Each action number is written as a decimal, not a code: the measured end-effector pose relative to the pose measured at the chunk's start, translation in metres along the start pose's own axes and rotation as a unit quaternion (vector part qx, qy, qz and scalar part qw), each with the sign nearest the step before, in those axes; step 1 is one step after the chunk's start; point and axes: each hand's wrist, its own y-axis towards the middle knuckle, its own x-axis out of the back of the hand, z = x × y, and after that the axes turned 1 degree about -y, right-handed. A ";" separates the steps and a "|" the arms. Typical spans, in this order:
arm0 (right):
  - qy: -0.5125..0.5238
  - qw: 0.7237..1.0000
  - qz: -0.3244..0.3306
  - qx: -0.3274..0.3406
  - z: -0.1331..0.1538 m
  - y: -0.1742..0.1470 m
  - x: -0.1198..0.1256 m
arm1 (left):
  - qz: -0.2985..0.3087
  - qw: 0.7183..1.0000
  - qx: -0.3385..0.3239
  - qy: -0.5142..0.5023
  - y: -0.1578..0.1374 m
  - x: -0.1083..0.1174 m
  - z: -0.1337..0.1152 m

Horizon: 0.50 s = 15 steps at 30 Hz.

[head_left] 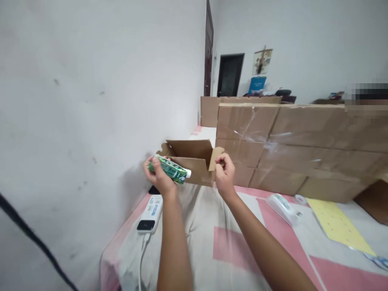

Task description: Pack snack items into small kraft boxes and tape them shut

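Left hand (159, 176): wrapped around one green tube (170, 169), holding it up at a tilt just in front of the small box, white cap end pointing right.
Right hand (224, 173): fingers pinched on the right-hand flap of the small box (194, 161) — gripping cardboard, nothing else in it.
Small box: one, open at the top, flaps sticking up, sitting on the cloth against the wall between the two hands.
Big boxes (291, 145): a taped stack right behind the small one; I count about four fronts, plus one more further back by the door, hard to be exact.
Cloth (218, 242): one pink-and-white checked sheet covering the table.
Power bank (150, 213): one, white, near the left wrist, one white cable running off it toward the edge.
White gadget (283, 208): one, lying right of the right arm — can't tell what it is.
Yellow sheet (336, 226): one, flat on the cloth, further right.
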 end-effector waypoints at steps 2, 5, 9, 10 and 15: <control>0.031 0.997 0.007 -0.075 0.007 -0.020 0.042 | 0.023 0.997 0.050 -0.049 -0.014 0.007 -0.034; 0.078 0.981 0.029 -0.175 0.012 -0.050 0.107 | 0.083 0.977 0.146 -0.129 -0.039 0.009 -0.074; 0.032 0.973 0.029 -0.226 0.022 -0.086 0.178 | 0.184 0.949 0.207 -0.153 -0.075 0.000 -0.100; 0.004 0.972 0.032 -0.232 0.026 -0.094 0.191 | 0.211 0.942 0.218 -0.146 -0.084 -0.003 -0.102; -0.158 0.964 0.043 -0.209 0.053 -0.123 0.234 | 0.352 0.905 0.235 -0.046 -0.117 -0.010 -0.098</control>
